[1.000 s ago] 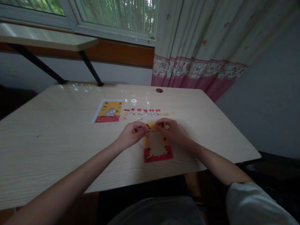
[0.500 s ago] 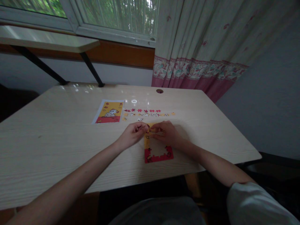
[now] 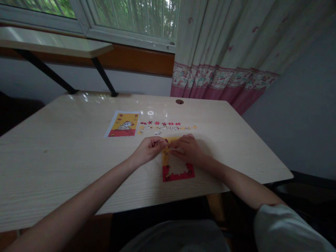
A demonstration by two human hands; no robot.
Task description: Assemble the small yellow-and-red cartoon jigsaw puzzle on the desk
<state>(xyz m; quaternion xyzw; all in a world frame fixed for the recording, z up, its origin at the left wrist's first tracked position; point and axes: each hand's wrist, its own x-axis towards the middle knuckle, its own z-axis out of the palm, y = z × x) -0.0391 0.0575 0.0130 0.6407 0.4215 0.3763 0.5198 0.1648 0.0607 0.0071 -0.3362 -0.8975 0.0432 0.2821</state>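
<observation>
On the table lies a partly joined jigsaw puzzle (image 3: 179,177), a border of yellow and red pieces around a bare middle. My left hand (image 3: 151,147) is closed, its fingertips pinched together at the puzzle's upper left corner; what sits between them is too small to make out. From the other side my right hand (image 3: 191,151) reaches over the upper part, thumb and fingers closed on a small yellow puzzle piece (image 3: 168,147) at the left edge. This hand covers much of the puzzle's top and right side.
Beyond the hands, loose red puzzle pieces (image 3: 156,123) lie in a row, with yellow and white pieces (image 3: 175,128) below it. One white piece (image 3: 157,133) lies nearer. A printed picture (image 3: 123,125) is left of them. A raised shelf (image 3: 57,43) stands at back left.
My right fingers have settled slightly lower and closer over the puzzle's left edge. My left hand has stayed almost still, and the view has shifted slightly.
</observation>
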